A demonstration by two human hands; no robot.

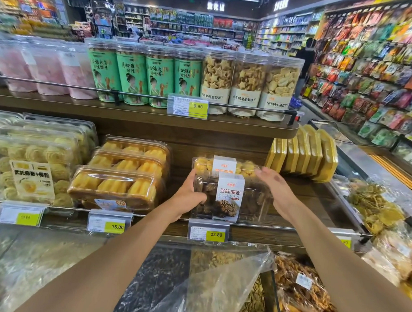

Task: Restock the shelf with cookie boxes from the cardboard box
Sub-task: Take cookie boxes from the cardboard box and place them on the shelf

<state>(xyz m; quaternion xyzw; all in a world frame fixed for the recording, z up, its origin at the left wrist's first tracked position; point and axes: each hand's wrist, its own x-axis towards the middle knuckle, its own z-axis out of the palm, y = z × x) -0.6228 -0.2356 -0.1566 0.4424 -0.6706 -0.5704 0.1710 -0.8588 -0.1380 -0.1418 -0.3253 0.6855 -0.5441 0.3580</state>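
A clear plastic cookie box (pixel 231 198) with dark cookies and a white paper sleeve stands on the wooden lower shelf (pixel 311 201), behind the 23.80 price tag. My left hand (pixel 189 197) grips its left end, thumb on the front. My right hand (pixel 275 191) rests against its right end with fingers straight. Behind it sits a second cookie box (pixel 201 164) with yellow cookies and the same white sleeve. The cardboard box is not in view.
Left on the shelf are stacked clear boxes of yellow pastries (pixel 120 176) and pale cookies (pixel 32 163). Yellow flat packs (pixel 303 154) lean at the right. Cookie jars (pixel 247 85) fill the upper shelf. Bulk snack bins with a plastic bag (pixel 219 289) lie below. A person (pixel 305 56) stands far down the aisle.
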